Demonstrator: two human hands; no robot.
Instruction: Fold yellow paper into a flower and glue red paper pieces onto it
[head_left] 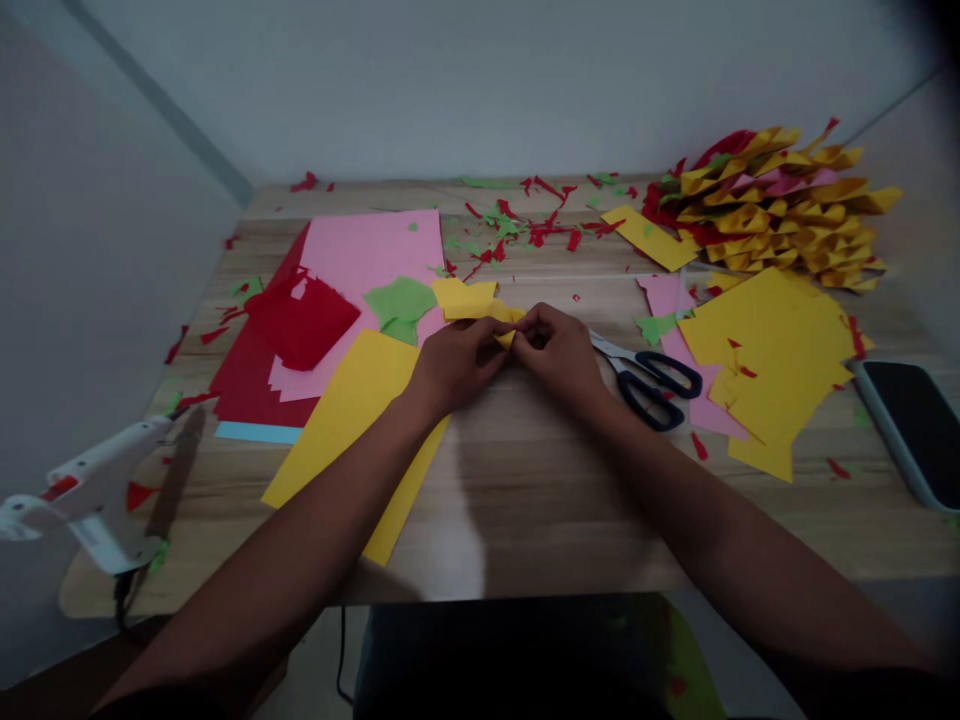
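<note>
Over the middle of the table, my left hand and my right hand meet, fingertips pinched together on a small folded piece of yellow paper. Most of that piece is hidden by the fingers. Just beyond them lies a cut yellow paper piece, with a torn green paper scrap to its left. Scissors with dark blue handles rest beside my right hand, blades partly hidden behind it. A yellow paper sheet lies under my left forearm.
Pink sheets, red paper and a white glue gun are on the left. At right are stacked yellow pieces, a phone and a pile of folded yellow paper shapes. Red and green scraps litter the back.
</note>
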